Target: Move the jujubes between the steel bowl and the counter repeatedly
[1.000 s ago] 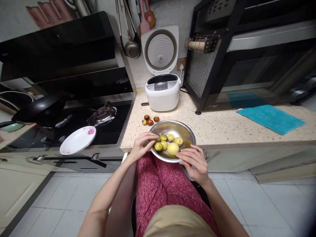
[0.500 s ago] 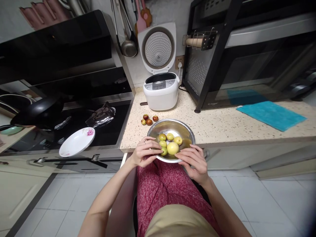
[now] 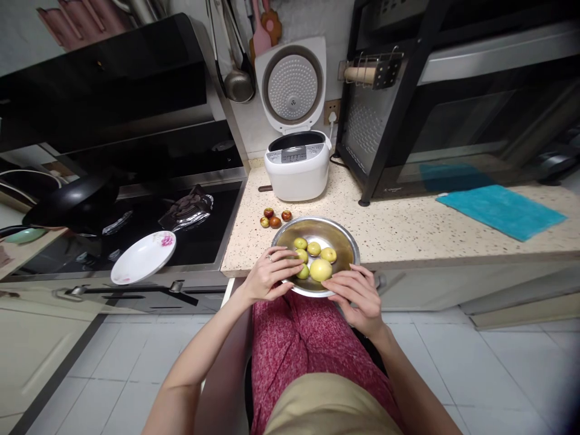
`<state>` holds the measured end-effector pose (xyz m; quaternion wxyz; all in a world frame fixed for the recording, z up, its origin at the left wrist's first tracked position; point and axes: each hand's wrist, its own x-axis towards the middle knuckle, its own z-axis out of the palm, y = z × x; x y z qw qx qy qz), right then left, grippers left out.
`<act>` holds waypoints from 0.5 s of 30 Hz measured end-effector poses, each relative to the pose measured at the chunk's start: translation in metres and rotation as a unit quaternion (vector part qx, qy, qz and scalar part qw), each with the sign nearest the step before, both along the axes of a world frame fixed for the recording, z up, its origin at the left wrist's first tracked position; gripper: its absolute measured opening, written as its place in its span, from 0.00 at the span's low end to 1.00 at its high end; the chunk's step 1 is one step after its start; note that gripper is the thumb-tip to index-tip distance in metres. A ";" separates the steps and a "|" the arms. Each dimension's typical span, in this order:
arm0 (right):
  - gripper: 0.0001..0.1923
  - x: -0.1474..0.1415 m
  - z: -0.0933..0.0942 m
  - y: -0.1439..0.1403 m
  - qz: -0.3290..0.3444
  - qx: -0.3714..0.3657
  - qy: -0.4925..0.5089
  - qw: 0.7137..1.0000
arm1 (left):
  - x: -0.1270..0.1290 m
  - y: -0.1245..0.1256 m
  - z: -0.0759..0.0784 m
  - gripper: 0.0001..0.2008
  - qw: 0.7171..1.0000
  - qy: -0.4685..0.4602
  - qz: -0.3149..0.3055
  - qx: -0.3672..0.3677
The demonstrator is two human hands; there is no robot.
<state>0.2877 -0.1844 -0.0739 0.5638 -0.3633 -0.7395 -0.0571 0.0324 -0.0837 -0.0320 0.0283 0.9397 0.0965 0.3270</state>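
Observation:
A shallow metal bowl (image 3: 347,244) overhangs the counter's front edge. Inside it lie several green jujubes (image 3: 313,248) and a larger pale yellow-green fruit (image 3: 321,270). My left hand (image 3: 270,275) grips the bowl's left rim, its thumb low outside and its fingers reaching in over the nearest jujubes. On the opposite side my right hand (image 3: 357,296) grips the rim, fingertips close to the large fruit and thumb beneath. Part of the left-hand jujubes is hidden by my fingers. Behind the bowl, several reddish-brown jujubes (image 3: 275,222) rest on the speckled counter (image 3: 389,232).
A white rice cooker (image 3: 296,175) stands at the back with its lid raised. On the left, a white plate (image 3: 140,260) sits at the stove's front edge, with a black wok (image 3: 67,202) beyond. A black rack (image 3: 369,151) and a teal cloth (image 3: 502,211) are to the right.
The fruit has shifted inside the bowl; the back-left jujube, brown-patched before, now shows a green side. Both hands stay at the rim, and the view has tilted slightly.

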 end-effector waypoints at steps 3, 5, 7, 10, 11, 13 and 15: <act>0.12 0.000 0.001 0.001 -0.004 0.002 -0.006 1.000 | 0.000 0.001 -0.001 0.22 0.999 -0.024 0.007 -0.033; 0.11 0.002 0.002 0.001 -0.002 0.009 -0.009 1.000 | -0.002 0.003 -0.001 0.23 0.996 -0.061 0.029 -0.059; 0.12 0.006 0.004 0.002 0.003 0.016 -0.010 1.000 | -0.005 0.005 0.000 0.23 0.987 -0.113 0.070 -0.085; 0.14 0.016 0.006 0.003 0.010 0.014 -0.007 1.000 | -0.008 0.015 0.001 0.21 0.963 -0.181 0.160 -0.118; 0.14 0.019 0.007 0.003 0.014 0.008 -0.006 1.000 | -0.008 0.019 0.002 0.20 0.955 -0.191 0.189 -0.125; 0.13 0.025 0.008 0.003 0.028 -0.006 -0.002 1.000 | -0.008 0.032 0.002 0.21 0.947 -0.187 0.225 -0.134; 0.12 0.029 0.009 0.003 0.043 -0.021 0.003 0.999 | -0.007 0.047 0.000 0.23 0.950 -0.159 0.229 -0.137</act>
